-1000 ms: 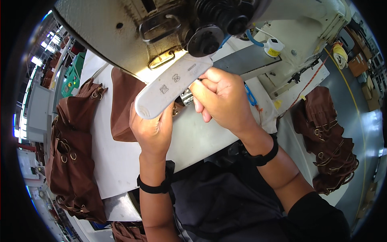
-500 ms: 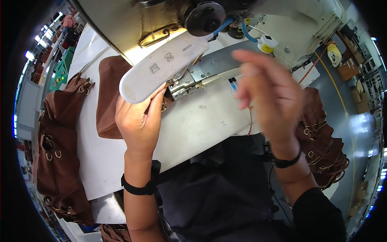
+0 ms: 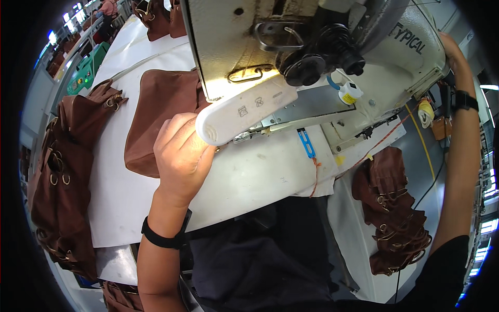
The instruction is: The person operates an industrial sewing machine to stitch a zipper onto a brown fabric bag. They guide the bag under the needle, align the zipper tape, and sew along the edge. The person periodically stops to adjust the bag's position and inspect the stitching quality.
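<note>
at the far left, a heap of brown bags (image 3: 65, 197) is lying along the left edge of the white table (image 3: 254, 179), with metal rings showing. beyond its upper end, a green box (image 3: 86, 73) with lit buttons is standing, and another person (image 3: 107, 13) is standing in the distance. going right, a strip of white tabletop is separating the heap from a single brown bag (image 3: 158, 112), which is resting on the table, its right side running in under the sewing machine (image 3: 223, 47). the left hand (image 3: 179, 156) is gripping this bag near its right edge, the fingers curling and the tips hiding from view. a pale guard (image 3: 241, 112) is slanting up to the right, its blunt end sitting right at the knuckles. nearer than the guard, white tabletop is stretching to the front edge, leaving room beside the left hand on its right. blue snips (image 3: 305, 143) are lying toward the right end, their orange cord trailing to the front edge. a second brown heap (image 3: 392, 208) is lying farther right, well apart from the left hand. at the far right, the right hand (image 3: 452, 49) is sitting by the machine's end, mostly hiding behind it; whether it is grasping anything, i cannot tell.
</note>
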`<move>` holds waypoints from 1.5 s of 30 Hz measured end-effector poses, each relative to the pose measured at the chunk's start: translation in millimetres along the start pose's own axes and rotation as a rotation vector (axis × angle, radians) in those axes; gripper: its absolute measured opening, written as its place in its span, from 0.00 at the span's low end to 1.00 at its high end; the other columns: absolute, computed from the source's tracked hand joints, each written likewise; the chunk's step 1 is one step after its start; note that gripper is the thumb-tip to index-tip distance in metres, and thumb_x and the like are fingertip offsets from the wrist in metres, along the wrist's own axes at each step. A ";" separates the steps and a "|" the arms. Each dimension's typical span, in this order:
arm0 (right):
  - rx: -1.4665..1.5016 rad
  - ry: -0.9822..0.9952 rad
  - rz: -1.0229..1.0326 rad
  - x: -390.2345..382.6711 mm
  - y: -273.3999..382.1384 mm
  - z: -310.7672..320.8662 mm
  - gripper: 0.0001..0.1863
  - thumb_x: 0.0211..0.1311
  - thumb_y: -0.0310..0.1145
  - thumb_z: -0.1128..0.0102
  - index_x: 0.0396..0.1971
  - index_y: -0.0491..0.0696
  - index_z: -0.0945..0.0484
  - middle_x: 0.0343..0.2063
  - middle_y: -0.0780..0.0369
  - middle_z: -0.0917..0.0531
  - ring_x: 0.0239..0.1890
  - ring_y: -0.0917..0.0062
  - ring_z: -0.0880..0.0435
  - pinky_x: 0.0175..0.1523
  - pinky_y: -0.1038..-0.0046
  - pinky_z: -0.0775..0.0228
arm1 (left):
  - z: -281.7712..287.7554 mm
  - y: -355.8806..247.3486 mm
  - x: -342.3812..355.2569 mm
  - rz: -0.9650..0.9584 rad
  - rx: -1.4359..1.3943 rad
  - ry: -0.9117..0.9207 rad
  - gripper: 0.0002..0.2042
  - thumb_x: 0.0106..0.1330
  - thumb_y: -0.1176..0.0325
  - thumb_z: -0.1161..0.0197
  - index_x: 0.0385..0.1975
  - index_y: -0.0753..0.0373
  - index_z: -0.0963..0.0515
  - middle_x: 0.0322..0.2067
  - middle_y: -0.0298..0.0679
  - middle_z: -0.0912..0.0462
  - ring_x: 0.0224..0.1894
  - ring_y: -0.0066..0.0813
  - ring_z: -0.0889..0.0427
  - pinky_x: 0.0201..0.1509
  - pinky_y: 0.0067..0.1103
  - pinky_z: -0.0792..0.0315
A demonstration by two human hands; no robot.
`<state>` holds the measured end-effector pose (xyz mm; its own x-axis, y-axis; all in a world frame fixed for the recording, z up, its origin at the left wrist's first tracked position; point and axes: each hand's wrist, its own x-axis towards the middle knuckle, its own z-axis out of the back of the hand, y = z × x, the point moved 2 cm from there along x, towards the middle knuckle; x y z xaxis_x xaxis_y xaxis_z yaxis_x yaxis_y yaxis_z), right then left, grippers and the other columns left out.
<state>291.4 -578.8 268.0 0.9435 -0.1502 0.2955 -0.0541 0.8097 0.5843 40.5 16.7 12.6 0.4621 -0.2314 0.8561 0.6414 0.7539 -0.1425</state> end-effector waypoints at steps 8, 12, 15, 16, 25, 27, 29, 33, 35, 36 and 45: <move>0.433 -0.746 0.073 -126.5 -170.2 -108.6 0.31 0.80 0.54 0.54 0.57 0.40 0.19 0.53 0.55 0.14 0.52 0.71 0.15 0.58 0.69 0.26 | -3.2 -4.2 8.2 -0.028 -0.026 -0.033 0.12 0.48 0.80 0.31 0.35 0.66 0.16 0.37 0.38 0.12 0.36 0.35 0.17 0.36 0.27 0.28; 0.645 -0.530 0.136 -90.2 -53.1 -71.1 0.30 0.72 0.55 0.40 0.54 0.41 0.16 0.48 0.58 0.13 0.45 0.75 0.16 0.54 0.72 0.26 | 2.8 3.3 -5.2 0.037 0.005 0.024 0.15 0.46 0.83 0.31 0.36 0.68 0.16 0.36 0.40 0.13 0.36 0.37 0.17 0.36 0.30 0.28; 0.377 -0.346 0.049 -40.1 -9.0 -16.8 0.30 0.67 0.53 0.32 0.54 0.41 0.15 0.46 0.59 0.13 0.45 0.76 0.15 0.52 0.76 0.25 | -1.0 4.4 -5.4 0.033 -0.028 -0.002 0.14 0.46 0.84 0.31 0.36 0.69 0.16 0.36 0.42 0.13 0.36 0.39 0.17 0.36 0.30 0.27; 0.425 -0.415 0.095 -44.0 -14.9 -20.6 0.29 0.67 0.52 0.31 0.54 0.41 0.16 0.46 0.59 0.13 0.45 0.76 0.15 0.51 0.77 0.25 | -2.1 4.0 -4.7 0.031 -0.029 -0.003 0.14 0.46 0.84 0.30 0.36 0.69 0.16 0.36 0.42 0.13 0.36 0.39 0.18 0.37 0.30 0.27; 0.648 -0.757 0.215 -101.5 -30.8 -88.0 0.24 0.72 0.45 0.37 0.55 0.40 0.16 0.39 0.64 0.14 0.36 0.82 0.19 0.43 0.80 0.28 | 2.3 -3.3 3.5 0.067 -0.020 0.073 0.07 0.59 0.84 0.29 0.36 0.70 0.15 0.39 0.48 0.10 0.43 0.40 0.10 0.50 0.27 0.18; 0.545 -0.803 0.192 -111.6 -30.6 -91.8 0.25 0.73 0.48 0.39 0.53 0.40 0.16 0.34 0.65 0.15 0.32 0.84 0.22 0.39 0.79 0.29 | 3.0 -6.6 5.7 0.052 -0.028 0.054 0.07 0.59 0.84 0.29 0.36 0.70 0.15 0.39 0.48 0.10 0.43 0.40 0.10 0.50 0.27 0.18; 0.395 -0.863 0.196 -108.1 -45.5 -89.6 0.27 0.71 0.52 0.41 0.50 0.41 0.15 0.31 0.65 0.15 0.30 0.84 0.22 0.38 0.78 0.30 | 2.7 -9.6 7.0 0.058 -0.016 0.067 0.06 0.60 0.83 0.29 0.36 0.69 0.15 0.39 0.46 0.10 0.44 0.39 0.11 0.51 0.27 0.20; 0.298 -0.987 0.258 -108.9 -46.8 -93.7 0.29 0.69 0.54 0.41 0.45 0.40 0.14 0.27 0.63 0.16 0.30 0.81 0.21 0.39 0.75 0.28 | 2.2 -12.2 7.7 0.064 0.002 0.079 0.06 0.60 0.81 0.28 0.37 0.67 0.15 0.40 0.44 0.10 0.45 0.37 0.11 0.52 0.26 0.23; 0.380 -0.945 0.165 -111.9 -41.6 -99.5 0.29 0.69 0.54 0.42 0.45 0.39 0.14 0.31 0.61 0.14 0.33 0.78 0.19 0.43 0.72 0.27 | 3.0 -11.4 7.4 0.062 0.020 0.077 0.07 0.60 0.81 0.28 0.37 0.67 0.15 0.40 0.44 0.10 0.45 0.37 0.11 0.52 0.26 0.23; 0.415 -0.924 0.117 -114.3 -40.1 -101.3 0.29 0.69 0.54 0.42 0.45 0.39 0.14 0.32 0.60 0.13 0.35 0.77 0.18 0.46 0.71 0.26 | 3.3 -12.1 7.0 0.057 0.032 0.079 0.07 0.60 0.81 0.28 0.37 0.66 0.15 0.40 0.44 0.10 0.44 0.37 0.11 0.52 0.26 0.23; 0.290 -0.981 0.079 -115.1 -38.7 -109.3 0.24 0.77 0.44 0.52 0.56 0.41 0.17 0.48 0.55 0.13 0.47 0.72 0.13 0.55 0.72 0.23 | 2.5 -14.1 5.9 0.029 0.051 0.078 0.07 0.59 0.82 0.28 0.37 0.67 0.15 0.40 0.45 0.10 0.43 0.39 0.11 0.51 0.26 0.22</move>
<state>220.6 -530.8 128.7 0.2582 -0.6054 0.7529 -0.3040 0.6888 0.6581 32.7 6.2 20.9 0.5277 -0.2543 0.8105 0.5960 0.7907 -0.1400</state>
